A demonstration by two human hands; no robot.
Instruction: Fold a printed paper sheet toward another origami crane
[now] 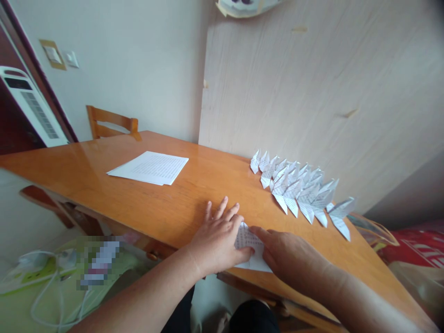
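A folded sheet of printed paper [250,252] lies flat near the front edge of the wooden table. My left hand [224,236] rests on its left side, fingers spread, with the thumb across the paper. On the right side, my right hand [287,252] presses the sheet with its index finger pointing to the top corner; its other fingers are curled and partly hidden. Behind my right hand stand several folded paper figures [301,185] in rows, made of similar printed paper.
A stack of printed sheets [149,167] lies on the left of the table [204,185]. A wooden chair [113,124] stands at the far end. Below left are a power strip [38,275] and cables. A red bag [416,249] sits past the right edge.
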